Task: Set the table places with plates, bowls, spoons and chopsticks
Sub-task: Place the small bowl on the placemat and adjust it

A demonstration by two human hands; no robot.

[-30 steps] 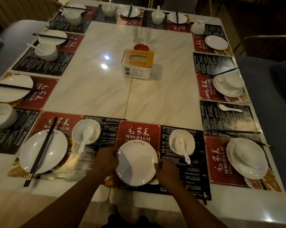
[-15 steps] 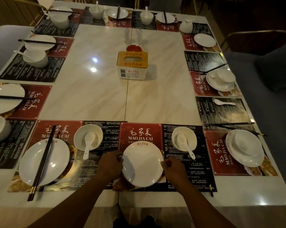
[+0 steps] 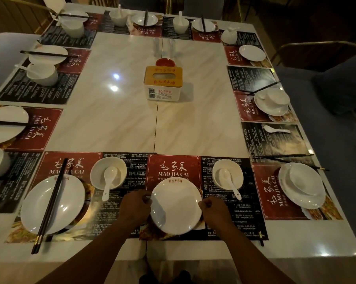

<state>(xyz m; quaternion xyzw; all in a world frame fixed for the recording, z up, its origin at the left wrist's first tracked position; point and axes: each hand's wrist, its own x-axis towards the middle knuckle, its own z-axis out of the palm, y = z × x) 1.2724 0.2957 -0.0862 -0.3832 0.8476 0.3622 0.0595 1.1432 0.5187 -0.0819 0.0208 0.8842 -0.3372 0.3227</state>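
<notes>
The plate [image 3: 176, 206] sits on the red-and-black mat [image 3: 174, 167] at the near edge of the tabletop [image 3: 121, 119], square in front of the person, and it lies right between the two hands. The left hand [image 3: 135, 208] has its fingers curled onto the left rim and the right hand [image 3: 213, 210] pinches the right rim, so both hold it and neither is nearer than the other. Being round, it has no long axis to line up; only its red mark [image 3: 175, 181], at the far rim under the mat's lettering, gives it a facing. Just beyond the right hand stands a bowl [image 3: 234, 171] with a spoon [image 3: 230, 185] in it, handle pointing back toward the person. Nothing lies across this plate, and I'd judge that to be what this place lacks: the place to the left has chopsticks [image 3: 50, 203] laid near-to-far over its own plate. A loose pair [image 3: 285, 155] lies crosswise on the mat off to the right, well apart from the plate and on the right hand's side, so that hand looks better placed to reach. A dark stick end [image 3: 261, 239] shows at the mat's near right corner; I cannot tell what it is. The tabletop is pale glossy marble with a seam down the middle and lamp glints, a tissue box [image 3: 162, 84] at its centre and set places all round. The room is dim, with grey chairs [image 3: 332, 111] on the right
</notes>
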